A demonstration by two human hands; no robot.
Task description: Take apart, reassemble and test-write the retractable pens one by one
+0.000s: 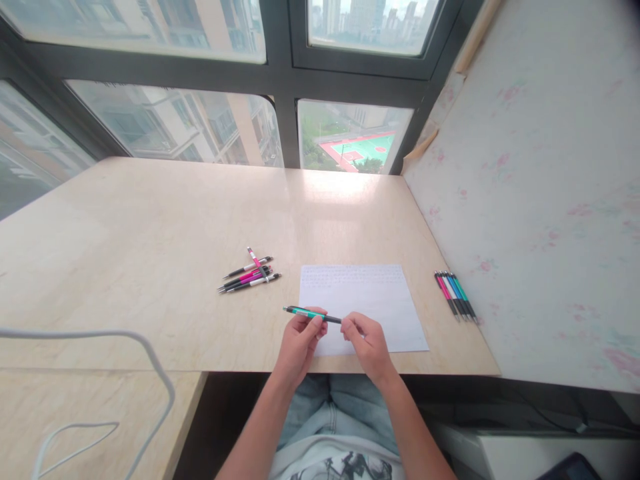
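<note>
A teal and black click pen (pixel 306 312) is held level above the near part of a white sheet of paper (pixel 365 310). My left hand (pixel 302 337) is closed round its barrel, with the clicker end pointing left. At the other end, my right hand (pixel 367 339) pinches the black tip, which the fingers hide. Several lines of small writing run across the top of the sheet. Left of the paper lies a loose pile of pens (pixel 250 275) in pink, purple, white and black, one resting across the others.
Several pens (pixel 455 295) lie side by side along the papered wall (pixel 540 220) on the right. A grey-white cable (pixel 145 347) arches over the left side. The pale desktop (pixel 165 227) reaches back to the windows, and its front edge is just before my body.
</note>
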